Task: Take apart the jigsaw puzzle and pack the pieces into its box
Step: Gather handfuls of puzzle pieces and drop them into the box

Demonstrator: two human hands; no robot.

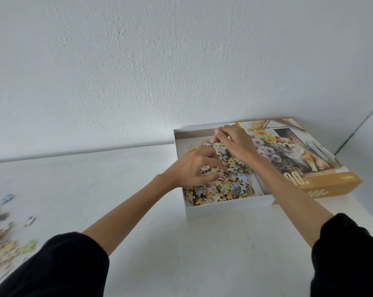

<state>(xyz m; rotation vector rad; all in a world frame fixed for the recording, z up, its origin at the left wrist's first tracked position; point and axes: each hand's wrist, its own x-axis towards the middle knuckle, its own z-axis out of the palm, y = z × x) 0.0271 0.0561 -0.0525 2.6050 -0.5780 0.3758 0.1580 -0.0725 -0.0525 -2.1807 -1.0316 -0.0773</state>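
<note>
The puzzle pieces [228,185] lie heaped in the white box [202,211] on the table [181,254]. The left hand [194,168] curls round a few just above the heap; the right hand [234,142] reaches bent fingers into its far side, grip unclear

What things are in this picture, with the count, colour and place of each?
box: one, white, open, on the table right of centre.
lid: one, orange with a dog picture, beside the box on its right.
heap of pieces: many, mixed pastel, inside the box.
loose pieces: many, blurred, table's left edge.
table: one, white.
wall: white, behind.
left hand: grips some of the heap.
right hand: fingers bent on the heap's top; grip unclear.
sleeves: two, black.
</note>
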